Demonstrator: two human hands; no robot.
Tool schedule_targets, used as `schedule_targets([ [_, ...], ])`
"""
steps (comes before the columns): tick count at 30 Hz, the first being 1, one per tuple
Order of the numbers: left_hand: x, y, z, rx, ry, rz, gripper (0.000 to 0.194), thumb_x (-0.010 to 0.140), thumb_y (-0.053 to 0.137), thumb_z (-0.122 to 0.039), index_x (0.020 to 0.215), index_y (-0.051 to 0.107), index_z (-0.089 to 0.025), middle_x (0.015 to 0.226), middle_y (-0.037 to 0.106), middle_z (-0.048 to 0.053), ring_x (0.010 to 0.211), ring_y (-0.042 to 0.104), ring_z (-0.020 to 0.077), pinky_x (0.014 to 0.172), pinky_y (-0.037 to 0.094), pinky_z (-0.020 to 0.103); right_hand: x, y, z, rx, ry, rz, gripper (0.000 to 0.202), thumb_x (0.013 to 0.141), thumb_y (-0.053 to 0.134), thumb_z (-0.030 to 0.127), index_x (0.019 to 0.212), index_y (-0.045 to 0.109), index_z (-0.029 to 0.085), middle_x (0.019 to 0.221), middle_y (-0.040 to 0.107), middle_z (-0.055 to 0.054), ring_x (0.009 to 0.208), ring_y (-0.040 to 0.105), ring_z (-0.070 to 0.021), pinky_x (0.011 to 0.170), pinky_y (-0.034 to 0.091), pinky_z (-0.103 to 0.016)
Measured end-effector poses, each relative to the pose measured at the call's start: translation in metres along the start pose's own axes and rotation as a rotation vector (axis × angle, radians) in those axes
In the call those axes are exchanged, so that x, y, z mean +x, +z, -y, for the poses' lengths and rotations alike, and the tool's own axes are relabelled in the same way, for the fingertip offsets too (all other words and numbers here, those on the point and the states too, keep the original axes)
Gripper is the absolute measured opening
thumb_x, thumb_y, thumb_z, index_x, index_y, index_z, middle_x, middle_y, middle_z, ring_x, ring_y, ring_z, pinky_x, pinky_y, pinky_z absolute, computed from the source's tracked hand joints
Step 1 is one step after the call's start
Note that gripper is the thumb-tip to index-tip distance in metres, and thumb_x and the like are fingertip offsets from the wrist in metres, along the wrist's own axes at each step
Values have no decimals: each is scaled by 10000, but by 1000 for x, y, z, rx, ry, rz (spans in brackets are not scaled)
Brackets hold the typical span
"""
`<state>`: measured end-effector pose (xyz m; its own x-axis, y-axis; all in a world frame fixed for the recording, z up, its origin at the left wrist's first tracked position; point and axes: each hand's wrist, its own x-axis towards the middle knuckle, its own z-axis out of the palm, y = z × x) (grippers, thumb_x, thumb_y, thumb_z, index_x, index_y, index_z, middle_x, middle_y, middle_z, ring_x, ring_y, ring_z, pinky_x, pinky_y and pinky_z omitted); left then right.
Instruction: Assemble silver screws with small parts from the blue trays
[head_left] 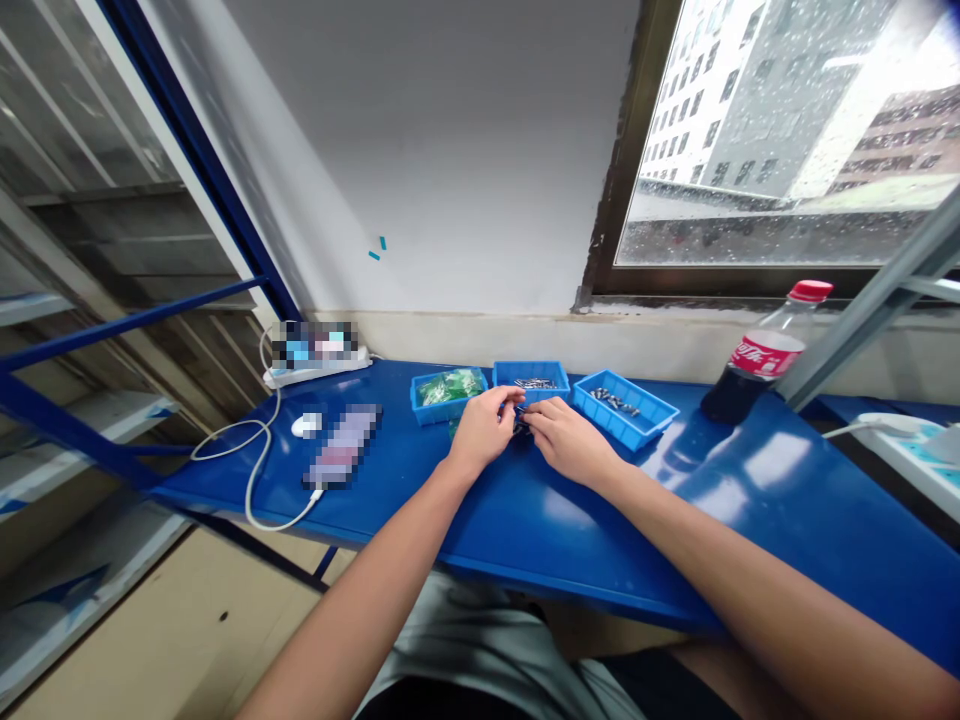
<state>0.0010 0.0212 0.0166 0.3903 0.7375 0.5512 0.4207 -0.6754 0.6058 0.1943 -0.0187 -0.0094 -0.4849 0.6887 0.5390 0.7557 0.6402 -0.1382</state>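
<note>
My left hand [486, 428] and my right hand [561, 437] meet over the blue table, fingers bent around small dark pieces [521, 422] too small to name. Behind them is a blue tray of metal parts [534, 384]. To its left, a blue tray holds green packets [450, 386]. On the right, an angled blue tray [634, 432] holds small metal pieces [615, 402]. Something green shows beside my left hand, mostly hidden.
A cola bottle [757, 358] stands at the back right. On the left lie a blurred phone-like object [343, 446], a white cable [259, 487], a small white item [306, 425] and a power strip [330, 368]. Another white strip [911, 450] is far right.
</note>
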Motion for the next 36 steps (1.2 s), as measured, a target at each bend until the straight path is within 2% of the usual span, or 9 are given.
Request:
schedule_targets([
  [3,-1,3,2,5,4,17,307,982,509,-120,1187,729,-183,1147,796,70,1059,755,220,1010,579,362,2,-1,-1,-5,-15,1,355,1015,469,111,1242,734,177,1270,699,-144,1154,592,-318,1056,519,-520],
  [6,-1,4,1,6,-2,20,310,974,514,-109,1183,731,-182,1141,798,67,1041,760,210,993,586,351,4,-1,-2,9,-17,29,308,1024,477,116,1127,761,177,1146,740,-128,1081,619,-303,1030,524,-500],
  [10,-1,3,-1,15,-7,24,321,967,515,-98,1188,731,-183,1120,803,63,1034,762,205,990,589,345,2,0,-7,32,76,7,252,1015,519,112,1096,753,159,1053,757,-119,1011,634,-289,962,545,-446],
  [18,-2,5,-1,16,-19,69,337,941,529,-88,1186,736,-188,1110,805,63,1024,762,211,986,593,346,-2,4,-16,33,172,-7,188,977,588,132,1039,741,220,971,771,-84,984,646,-283,849,546,-393],
  [24,-2,5,-2,41,-4,101,286,939,587,-133,1166,750,-194,1145,799,63,1049,754,224,972,589,345,0,-3,-10,163,256,-180,201,919,563,106,1047,675,213,991,735,-72,885,690,-238,804,553,-368],
  [29,-3,5,-5,62,20,138,225,969,615,-221,1120,781,-198,1134,800,71,1021,752,227,921,589,335,1,-7,-2,397,320,-344,174,874,607,155,1025,670,212,964,704,-62,810,695,-212,798,603,-368],
  [32,-3,4,-6,48,36,164,215,973,627,-248,1091,801,-202,1111,807,70,990,757,222,911,585,328,1,-10,2,527,356,-365,200,851,625,167,1031,699,214,1002,692,-68,845,717,-210,814,630,-362],
  [36,-4,3,-7,13,58,185,206,937,670,-232,1084,808,-191,1090,812,68,957,762,216,892,583,314,1,-12,5,585,410,-338,138,851,649,208,945,748,222,992,694,-68,829,726,-207,821,642,-368],
])
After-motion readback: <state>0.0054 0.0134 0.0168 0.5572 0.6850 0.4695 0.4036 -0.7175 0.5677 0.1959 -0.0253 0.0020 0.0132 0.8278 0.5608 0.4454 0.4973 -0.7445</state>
